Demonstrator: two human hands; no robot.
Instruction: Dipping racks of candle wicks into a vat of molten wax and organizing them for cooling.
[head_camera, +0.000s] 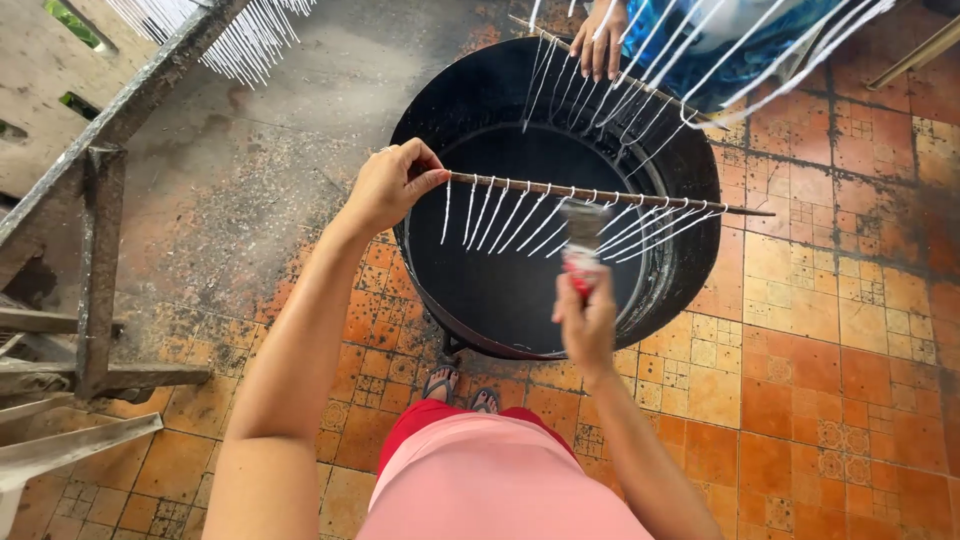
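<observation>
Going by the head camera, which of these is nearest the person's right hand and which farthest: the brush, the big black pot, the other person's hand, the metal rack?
From the right hand:
1. Brush, held in it.
2. Black pot, just ahead.
3. Other person's hand, at the pot's far rim.
4. Metal rack, far left.

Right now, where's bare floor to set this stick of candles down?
Bare tiled floor lies right of the black vat; another patch sits between the vat and the metal rack. It is crowded over the vat, with another person's hand there.
</observation>
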